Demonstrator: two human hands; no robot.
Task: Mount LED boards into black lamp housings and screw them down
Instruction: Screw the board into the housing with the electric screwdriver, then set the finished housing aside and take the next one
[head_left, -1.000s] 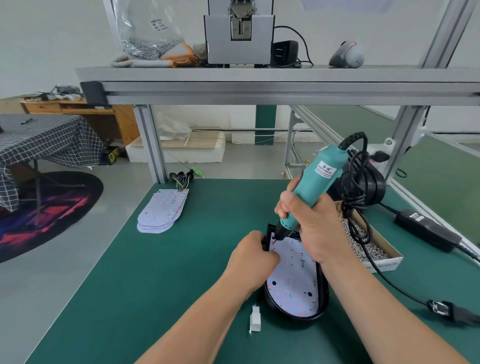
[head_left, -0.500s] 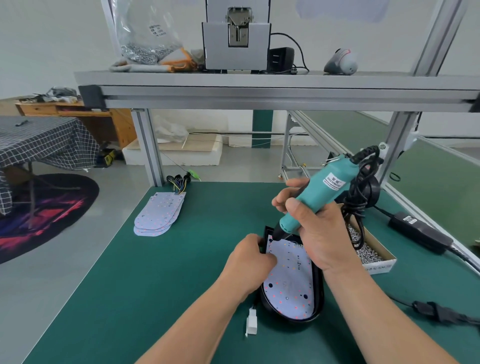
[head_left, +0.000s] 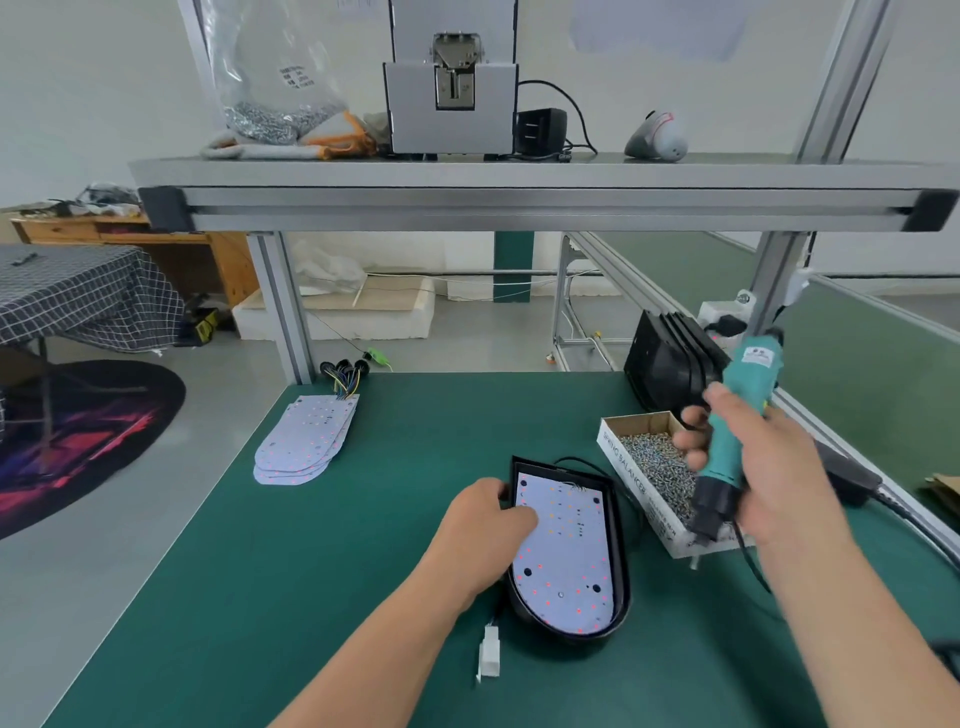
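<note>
- The black plastic lamp housing, rounded at one end, lies on the green mat surface in the near middle. The white LED board is seated inside it.
- Its long axis runs near to far, with the rounded end nearest.
- The left hand is the one at the housing. Its grip curls over the far-left rim, with a fingertip resting on the board.
- The right hand has its grip wrapped round the teal electric screwdriver. The tool is tilted, bit downward, over the near end of the open cardboard box of silver screws.
- The box sits just right of the housing, so the board lies to the left of the bit. The likely next move is to carry the bit leftward to a hole in the board.
- The bit is blurred, so I cannot tell whether it carries a screw.
- A stack of spare white LED boards lies far left, and a stack of empty black housings leans far right.
</note>
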